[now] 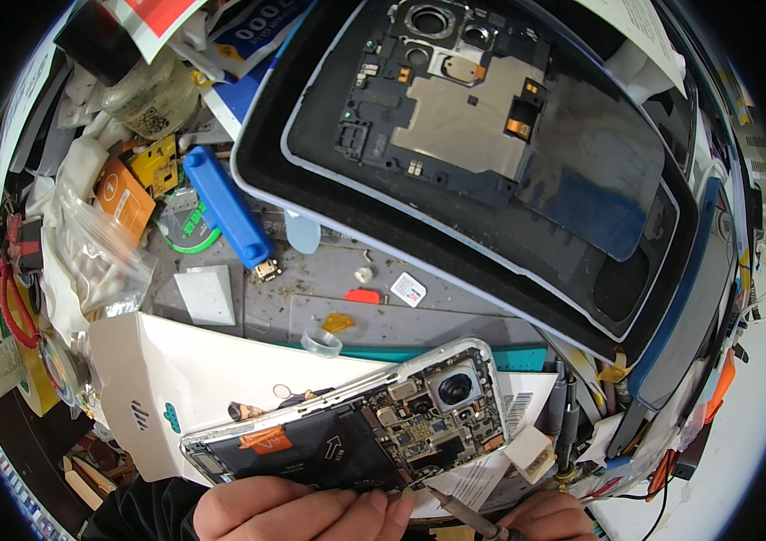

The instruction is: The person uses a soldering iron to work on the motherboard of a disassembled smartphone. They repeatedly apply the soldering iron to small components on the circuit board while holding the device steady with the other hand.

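An opened smartphone [311,460] is tilted up from the lower middle, its inside facing me. It shows a black battery with an orange tab, a circuit board [441,424] and a round camera module [455,388]. My left hand [302,514] is closed on the phone's near long edge, fingertips by the board's lower corner. My right hand [550,518] is closed round a slim pen-like tool [462,512] with a tapered metal tip. That tip sits close to the phone's edge, beside my left fingertips; whether it touches is unclear.
White printed card [135,388] lies under the phone. Behind it, a dark tray [256,176] bears a phone back cover [329,180] and a metal-shielded inner frame [464,108]. A blue-handled tool [225,203], a SIM card [408,289] and plastic bags [99,243] clutter the left and middle.
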The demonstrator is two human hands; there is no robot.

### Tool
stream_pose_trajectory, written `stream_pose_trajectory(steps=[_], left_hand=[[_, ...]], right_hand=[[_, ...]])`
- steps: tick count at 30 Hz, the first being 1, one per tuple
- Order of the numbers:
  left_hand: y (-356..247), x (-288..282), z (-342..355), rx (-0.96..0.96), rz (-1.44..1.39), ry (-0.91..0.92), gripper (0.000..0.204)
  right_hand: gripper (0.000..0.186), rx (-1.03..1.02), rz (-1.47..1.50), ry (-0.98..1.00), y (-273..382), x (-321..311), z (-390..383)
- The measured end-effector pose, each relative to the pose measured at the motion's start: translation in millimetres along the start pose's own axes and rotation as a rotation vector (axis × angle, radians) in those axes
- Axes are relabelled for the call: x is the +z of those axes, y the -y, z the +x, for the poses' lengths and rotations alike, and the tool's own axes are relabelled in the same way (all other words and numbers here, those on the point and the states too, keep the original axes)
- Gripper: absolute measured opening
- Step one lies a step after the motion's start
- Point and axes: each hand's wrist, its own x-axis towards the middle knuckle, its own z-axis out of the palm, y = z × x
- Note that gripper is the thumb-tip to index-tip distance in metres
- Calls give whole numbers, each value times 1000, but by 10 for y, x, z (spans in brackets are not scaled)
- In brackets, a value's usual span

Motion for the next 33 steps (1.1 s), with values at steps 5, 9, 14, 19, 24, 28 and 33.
stream_pose_trajectory(steps=[5, 9, 14, 19, 24, 28, 33], left_hand=[[15, -1, -2, 14, -2, 2, 27], [12, 9, -2, 11, 0, -10, 26], [4, 18, 0, 3, 0, -19, 26], [-5, 30, -1, -8, 0, -30, 25], [2, 29, -5, -2, -2, -29, 24], [1, 24, -7, -2, -6, -25, 24], [2, 31, -8, 0, -6, -33, 24]], right_hand=[[25, -6, -11, 9, -3, -1, 10], [25, -5, -4, 19, -6, -7, 22], [24, -14, -5, 19, -13, -9, 24], [23, -21, 6, -2, -21, 0, 16], [23, -21, 2, 4, -21, 0, 15], [23, -5, -7, 21, 3, -6, 22], [23, -9, -1, 17, 0, 1, 23]])
